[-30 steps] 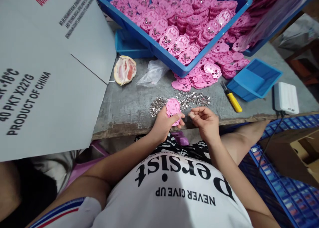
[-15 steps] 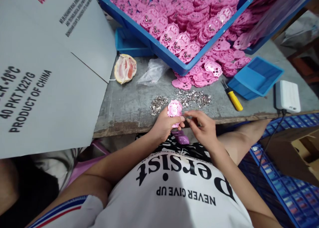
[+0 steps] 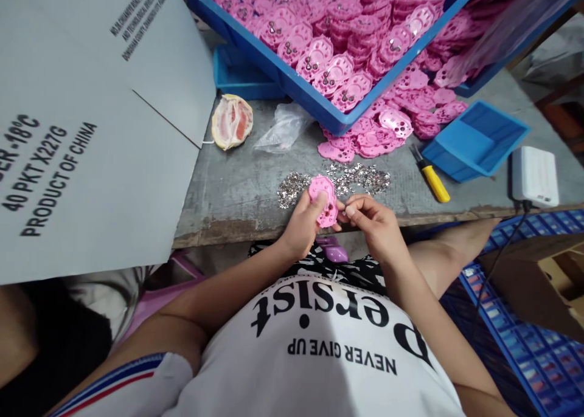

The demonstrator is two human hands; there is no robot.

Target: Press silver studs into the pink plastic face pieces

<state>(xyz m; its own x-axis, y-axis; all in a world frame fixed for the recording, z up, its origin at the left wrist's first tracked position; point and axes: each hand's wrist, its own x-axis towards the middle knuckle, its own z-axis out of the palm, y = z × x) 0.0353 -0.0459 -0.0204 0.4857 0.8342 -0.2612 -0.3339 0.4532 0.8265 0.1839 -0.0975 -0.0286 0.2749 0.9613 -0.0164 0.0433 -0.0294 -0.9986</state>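
My left hand (image 3: 303, 222) grips a pink round plastic part (image 3: 323, 197) at the table's front edge, its ribbed inner side turned up. My right hand (image 3: 375, 221) is beside it, thumb and forefinger pinched at the part's right rim; what they pinch is too small to make out. Just behind both hands lies a heap of small silvery metal pieces (image 3: 356, 179) on the grey table (image 3: 241, 189). A purple object (image 3: 335, 251) rests on my lap below the hands.
A big blue bin (image 3: 319, 110) of pink parts stands behind, with loose pink parts (image 3: 383, 125) spilled beside it. A small blue tray (image 3: 474, 140), a yellow-handled tool (image 3: 431, 177), a white box with cable (image 3: 535, 177), a pomelo piece (image 3: 232, 122), a plastic bag (image 3: 283, 128) and a cardboard flap (image 3: 91, 125) surround them.
The left hand has turned the pink part over, from its smooth face to its ribbed inner side. The right hand's pinched fingers moved in against its rim.
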